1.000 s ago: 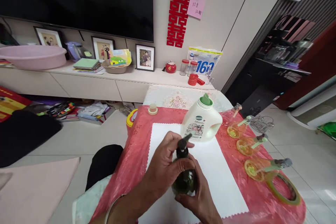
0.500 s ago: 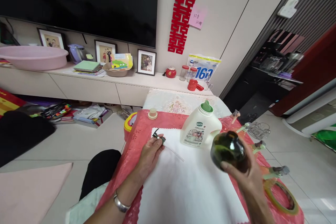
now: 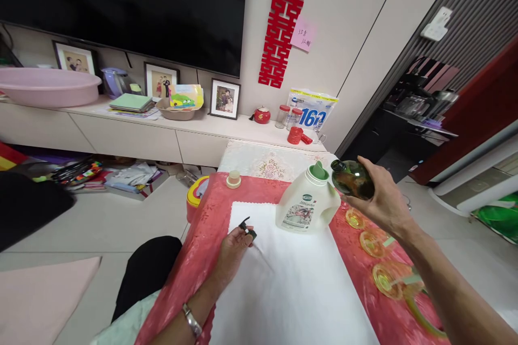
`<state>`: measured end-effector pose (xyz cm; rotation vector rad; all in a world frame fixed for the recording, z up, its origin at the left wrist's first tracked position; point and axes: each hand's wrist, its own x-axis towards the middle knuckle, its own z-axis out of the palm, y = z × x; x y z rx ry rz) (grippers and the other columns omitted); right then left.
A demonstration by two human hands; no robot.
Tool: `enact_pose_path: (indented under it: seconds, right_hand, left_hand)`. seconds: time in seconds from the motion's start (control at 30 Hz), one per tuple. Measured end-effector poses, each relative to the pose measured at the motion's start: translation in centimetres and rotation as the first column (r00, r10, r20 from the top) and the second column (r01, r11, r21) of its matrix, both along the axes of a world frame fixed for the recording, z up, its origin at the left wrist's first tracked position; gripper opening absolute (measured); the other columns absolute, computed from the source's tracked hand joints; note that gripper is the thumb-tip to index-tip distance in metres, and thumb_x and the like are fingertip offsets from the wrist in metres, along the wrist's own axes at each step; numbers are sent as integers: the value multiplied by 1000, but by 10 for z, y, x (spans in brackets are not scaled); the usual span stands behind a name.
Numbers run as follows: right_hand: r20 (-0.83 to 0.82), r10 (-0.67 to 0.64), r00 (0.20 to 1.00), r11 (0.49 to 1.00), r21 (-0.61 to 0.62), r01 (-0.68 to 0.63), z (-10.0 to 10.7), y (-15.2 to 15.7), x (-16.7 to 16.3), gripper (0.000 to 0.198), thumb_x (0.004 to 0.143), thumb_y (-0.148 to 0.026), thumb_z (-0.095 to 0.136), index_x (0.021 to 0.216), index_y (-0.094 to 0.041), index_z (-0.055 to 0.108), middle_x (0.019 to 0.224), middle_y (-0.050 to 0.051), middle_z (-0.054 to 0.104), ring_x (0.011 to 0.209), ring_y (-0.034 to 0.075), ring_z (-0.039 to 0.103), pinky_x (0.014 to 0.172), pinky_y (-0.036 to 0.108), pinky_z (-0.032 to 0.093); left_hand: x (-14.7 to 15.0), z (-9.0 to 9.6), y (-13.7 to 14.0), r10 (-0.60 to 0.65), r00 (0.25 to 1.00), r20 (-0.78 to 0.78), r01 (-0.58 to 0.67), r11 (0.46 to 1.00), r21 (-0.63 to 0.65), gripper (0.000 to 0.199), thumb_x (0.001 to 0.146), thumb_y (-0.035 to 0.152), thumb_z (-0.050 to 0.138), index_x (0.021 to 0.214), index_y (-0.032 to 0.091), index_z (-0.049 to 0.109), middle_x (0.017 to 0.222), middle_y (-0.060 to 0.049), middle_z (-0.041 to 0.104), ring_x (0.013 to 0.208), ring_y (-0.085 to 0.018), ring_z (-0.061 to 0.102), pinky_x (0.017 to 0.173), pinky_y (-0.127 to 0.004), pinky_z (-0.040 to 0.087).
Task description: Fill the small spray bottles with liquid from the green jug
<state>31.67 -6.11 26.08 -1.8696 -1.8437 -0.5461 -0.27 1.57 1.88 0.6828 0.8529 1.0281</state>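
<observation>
My left hand (image 3: 233, 252) is closed on a dark pump head (image 3: 247, 232), whose thin clear tube slants down to the right over the white mat. In my right hand (image 3: 382, 194) is a dark green glass bottle (image 3: 353, 179), tipped on its side with its neck to the left. That neck is close to the mouth of a white detergent jug (image 3: 301, 205); I cannot tell whether they touch. The jug stands upright and uncapped, its green pouring spout (image 3: 318, 171) showing. A pale cap (image 3: 233, 179) rests on the red cloth at the far left.
Several orange glass bottles (image 3: 374, 242) line the right side of the table, partly behind my right arm, by a roll of tape (image 3: 421, 312). A white mat (image 3: 299, 291) covers the middle. Beyond the table a long cabinet (image 3: 133, 132) holds picture frames, jars and a pink basin (image 3: 48, 89).
The green bottle has gone up and away from me and tipped from roughly upright to sideways, its neck now beside the jug's mouth. My left hand still holds the pump head, little moved.
</observation>
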Motion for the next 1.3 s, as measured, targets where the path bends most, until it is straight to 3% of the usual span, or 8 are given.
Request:
enact_pose_path:
  seconds: [0.2,0.43,0.7,1.0,1.3]
  right_hand:
    - [205,70,976,998,-16,-68,11,6,2,76,91,-54,58,153,-14,39,135,14,50,120,30,48,100,41,48]
    - [353,83,932,994,-91,-54,27,9,4,78,87,-42,63,154,-15,35,140,15,45,122,29,46,99,41,48]
    - [446,78,892,992,-126,-24,36,16,-1,73,89,-40,59,153,-14,36,140,15,45,119,32,46,96,45,48]
    - [526,69,848,993,-119,-6,41,19,-4,68,86,-35,55,149,-14,40,137,15,47,114,31,47,81,39,48]
    - [570,61,819,992,-124,13,43,19,-4,68,85,-33,56,149,-16,41,138,14,47,116,31,47,80,38,47]
  left_hand:
    - [0,2,0,-5,1000,-16,5,1000,25,50,50,44,94,88,15,78,76,-2,67,70,-14,56,69,-27,45]
    - [0,4,0,4,1000,-23,-4,1000,20,55,47,47,95,88,14,78,78,-3,68,71,-15,57,69,-28,46]
    - [-1,4,-1,-3,1000,-31,4,1000,30,53,49,45,94,89,14,78,79,-4,69,71,-15,58,70,-28,46]
    - [-1,4,-1,-13,1000,-25,14,999,42,49,52,43,93,89,14,78,78,-3,68,69,-14,56,69,-28,45]
    - [-1,7,-1,-14,999,-37,15,999,46,49,51,43,94,88,15,78,73,-1,65,67,-13,55,68,-27,44]
